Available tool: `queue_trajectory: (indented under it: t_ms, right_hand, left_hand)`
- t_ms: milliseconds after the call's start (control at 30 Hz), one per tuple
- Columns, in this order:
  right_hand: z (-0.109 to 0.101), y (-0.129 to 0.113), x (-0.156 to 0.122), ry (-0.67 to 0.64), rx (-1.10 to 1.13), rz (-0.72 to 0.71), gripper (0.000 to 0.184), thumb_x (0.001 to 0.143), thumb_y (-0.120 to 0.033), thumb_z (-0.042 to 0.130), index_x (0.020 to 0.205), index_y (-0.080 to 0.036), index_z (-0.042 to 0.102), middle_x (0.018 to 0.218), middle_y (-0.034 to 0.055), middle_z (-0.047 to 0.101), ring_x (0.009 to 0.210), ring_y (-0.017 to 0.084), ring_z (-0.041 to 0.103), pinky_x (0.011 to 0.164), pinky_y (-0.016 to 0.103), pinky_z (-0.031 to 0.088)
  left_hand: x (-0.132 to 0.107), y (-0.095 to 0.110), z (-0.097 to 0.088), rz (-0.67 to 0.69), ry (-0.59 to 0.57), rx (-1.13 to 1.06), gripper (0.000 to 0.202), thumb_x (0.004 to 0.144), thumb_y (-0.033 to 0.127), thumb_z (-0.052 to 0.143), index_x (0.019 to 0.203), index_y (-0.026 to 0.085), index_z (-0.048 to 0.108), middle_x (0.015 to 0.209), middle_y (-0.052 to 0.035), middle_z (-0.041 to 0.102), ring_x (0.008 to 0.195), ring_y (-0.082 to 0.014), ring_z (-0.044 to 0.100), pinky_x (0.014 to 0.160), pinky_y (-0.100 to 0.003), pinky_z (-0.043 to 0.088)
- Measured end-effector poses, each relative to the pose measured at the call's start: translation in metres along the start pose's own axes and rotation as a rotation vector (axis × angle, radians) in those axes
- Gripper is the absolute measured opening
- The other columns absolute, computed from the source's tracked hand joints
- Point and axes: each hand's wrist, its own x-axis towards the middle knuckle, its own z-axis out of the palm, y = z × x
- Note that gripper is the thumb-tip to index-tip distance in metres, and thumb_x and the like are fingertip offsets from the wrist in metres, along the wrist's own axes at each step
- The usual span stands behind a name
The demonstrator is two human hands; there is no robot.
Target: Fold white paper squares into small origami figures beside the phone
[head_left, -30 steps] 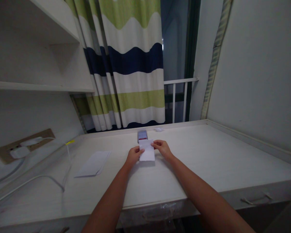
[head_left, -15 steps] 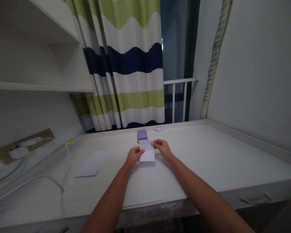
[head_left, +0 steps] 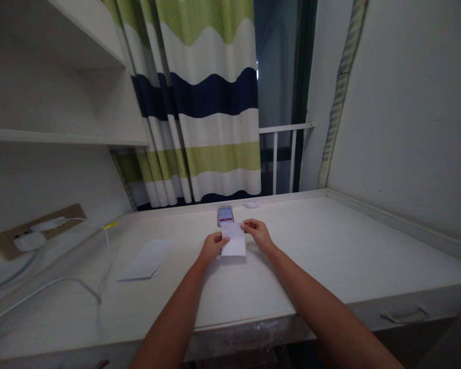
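Note:
A small white sheet of paper (head_left: 234,242) is held up over the desk between my two hands. My left hand (head_left: 212,246) pinches its left edge, with the thumb lying on the near face. At the upper right corner my right hand (head_left: 257,232) grips it between thumb and fingers. Fingers behind the paper are partly hidden. Just beyond the paper a phone (head_left: 225,214) with a lit screen lies near the back of the desk, its lower end partly covered by the sheet.
White paper sheets (head_left: 148,259) lie on the desk (head_left: 369,246) to the left. A crumpled white scrap (head_left: 251,205) sits at the back. White cables (head_left: 72,280) run from a wall socket strip (head_left: 77,212) on the left. A striped curtain (head_left: 218,97) hangs behind.
The paper and both hands have barely moved, with at most a slight shift to the right. Both hands keep their hold.

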Motion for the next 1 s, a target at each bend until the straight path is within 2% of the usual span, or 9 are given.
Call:
queue_trajectory:
  t_ms: [200, 533, 733, 833, 1000]
  right_hand:
    - [0.0, -0.002, 0.0, 0.004, 0.018, 0.009, 0.027, 0.05, -0.037, 0.071, 0.062, -0.015, 0.061, 0.063, 0.0017, 0.062, 0.061, 0.013, 0.055, 0.063, 0.029, 0.045]
    - [0.001, -0.005, -0.002, -0.016, 0.071, 0.026, 0.026, 0.051, -0.037, 0.07, 0.06, -0.016, 0.058, 0.058, -0.0017, 0.059, 0.056, 0.01, 0.053, 0.058, 0.025, 0.043]
    - [0.002, -0.003, -0.004, -0.08, 0.053, 0.16, 0.032, 0.056, -0.04, 0.067, 0.077, -0.018, 0.058, 0.064, -0.0019, 0.059, 0.053, 0.01, 0.054, 0.053, 0.024, 0.044]
    - [0.003, 0.003, -0.005, -0.184, -0.006, 0.249, 0.03, 0.051, -0.035, 0.071, 0.069, -0.016, 0.057, 0.058, -0.0027, 0.056, 0.048, 0.009, 0.051, 0.051, 0.023, 0.043]
    - [0.003, 0.009, -0.005, -0.246, -0.014, 0.211, 0.027, 0.05, -0.033, 0.07, 0.056, -0.014, 0.051, 0.049, -0.0046, 0.05, 0.048, 0.008, 0.049, 0.052, 0.023, 0.041]
  left_hand:
    - [0.0, 0.0, 0.0, -0.007, -0.011, -0.008, 0.039, 0.048, 0.037, 0.07, 0.073, 0.008, 0.066, 0.061, -0.0057, 0.063, 0.057, -0.0162, 0.055, 0.052, -0.024, 0.039]
    - [-0.001, 0.001, 0.001, -0.004, -0.01, 0.001, 0.037, 0.047, 0.037, 0.071, 0.07, 0.008, 0.065, 0.061, -0.0055, 0.064, 0.058, -0.0167, 0.056, 0.054, -0.025, 0.04]
    - [0.001, 0.001, -0.002, 0.028, 0.056, -0.016, 0.038, 0.049, 0.037, 0.069, 0.074, 0.009, 0.064, 0.067, -0.0057, 0.065, 0.059, -0.0162, 0.056, 0.055, -0.025, 0.041]
    - [0.003, 0.0, -0.004, 0.06, 0.102, -0.016, 0.039, 0.052, 0.038, 0.068, 0.078, 0.009, 0.062, 0.07, -0.0056, 0.065, 0.059, -0.0153, 0.056, 0.053, -0.024, 0.041]
    - [0.005, -0.004, -0.005, 0.051, 0.092, -0.079, 0.041, 0.052, 0.039, 0.068, 0.079, 0.01, 0.061, 0.066, -0.0045, 0.063, 0.055, -0.0141, 0.055, 0.051, -0.023, 0.04]
